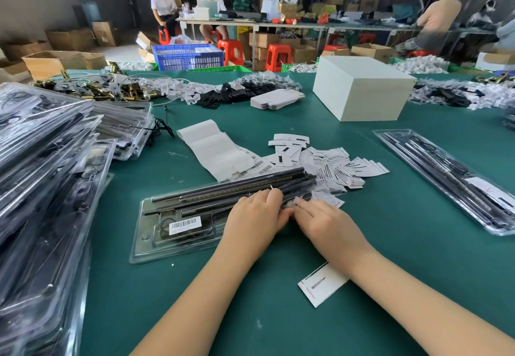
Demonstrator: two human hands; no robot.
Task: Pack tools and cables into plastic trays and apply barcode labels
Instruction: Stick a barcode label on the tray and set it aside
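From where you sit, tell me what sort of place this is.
Likely a packing workshop or small warehouse: a stack of filled plastic trays on the green table, a strip of barcode labels, and cardboard cartons on the floor behind.
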